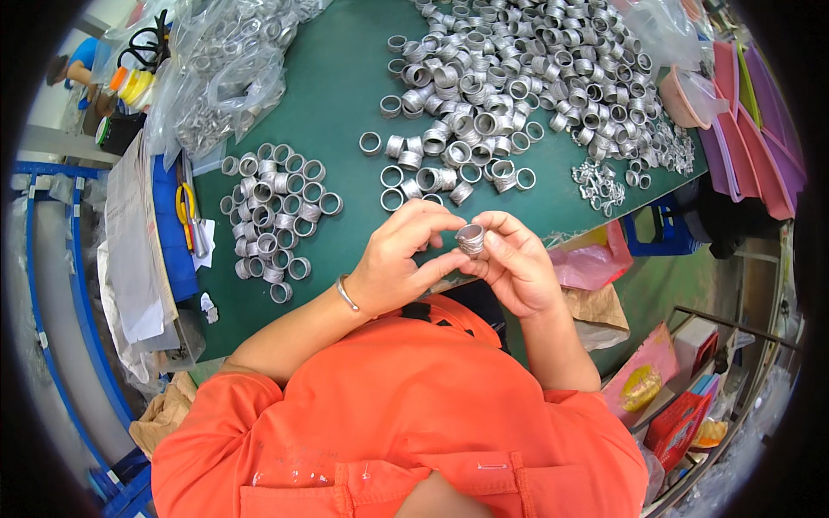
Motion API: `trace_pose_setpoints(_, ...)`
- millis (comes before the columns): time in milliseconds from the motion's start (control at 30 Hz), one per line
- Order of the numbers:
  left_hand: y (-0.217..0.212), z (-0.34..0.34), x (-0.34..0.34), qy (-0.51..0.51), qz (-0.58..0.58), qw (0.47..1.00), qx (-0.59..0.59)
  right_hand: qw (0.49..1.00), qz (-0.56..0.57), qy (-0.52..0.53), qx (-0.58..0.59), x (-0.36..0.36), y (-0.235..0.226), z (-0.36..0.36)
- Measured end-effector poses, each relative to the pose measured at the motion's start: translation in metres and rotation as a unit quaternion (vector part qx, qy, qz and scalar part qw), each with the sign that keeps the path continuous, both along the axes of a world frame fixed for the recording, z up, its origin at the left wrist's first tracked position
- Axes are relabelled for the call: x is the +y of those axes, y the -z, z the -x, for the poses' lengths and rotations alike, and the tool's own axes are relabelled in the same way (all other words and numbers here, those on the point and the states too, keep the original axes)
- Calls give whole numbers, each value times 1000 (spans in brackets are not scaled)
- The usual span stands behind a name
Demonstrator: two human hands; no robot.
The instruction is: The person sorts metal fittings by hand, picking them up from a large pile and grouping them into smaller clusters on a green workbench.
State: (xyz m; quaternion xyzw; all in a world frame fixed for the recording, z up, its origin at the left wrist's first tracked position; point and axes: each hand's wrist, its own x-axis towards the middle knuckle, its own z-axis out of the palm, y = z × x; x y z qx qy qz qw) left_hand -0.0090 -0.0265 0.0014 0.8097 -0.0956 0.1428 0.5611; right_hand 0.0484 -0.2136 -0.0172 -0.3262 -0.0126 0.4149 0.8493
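Note:
A ribbed grey metal ring [471,241] is held up at the table's front edge, in front of my orange shirt. My right hand [522,268] pinches it from the right between thumb and fingers. From the left, the thumb and forefinger of my left hand [395,256] close in a curve on its rim; a bracelet circles that wrist. Just beyond my hands lie loose rings [429,180] of the same kind, the front edge of a large heap [518,65]. A smaller group of rings [275,207] sits left of my left hand.
The green table [337,95] carries bags of metal parts [229,78] at the back left and a pile of small metal pieces [598,186] at the right. Yellow-handled pliers [185,207] lie in a blue tray at the left edge. Pink and purple bins [749,129] stand far right.

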Motion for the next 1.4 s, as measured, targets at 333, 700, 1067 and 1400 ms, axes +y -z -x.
trace_pose_setpoints(333, 2, 8, 4, -18, 32, 998, 42, 1000, -9, -13, 2, 6, 8, 10)
trace_pose_setpoints(700, 2, 12, 15, -60, -1, 998, 35, 752, 443, 439, -215, -136, 63, -3)
trace_pose_setpoints(1067, 10, 8, 22, -106, -150, 982, 35, 550, 536, 353, -534, -85, 39, -26)
trace_pose_setpoints(1400, 5, 12, 20, -90, -110, 989, 32, 682, 490, 234, -490, -25, 27, -50)
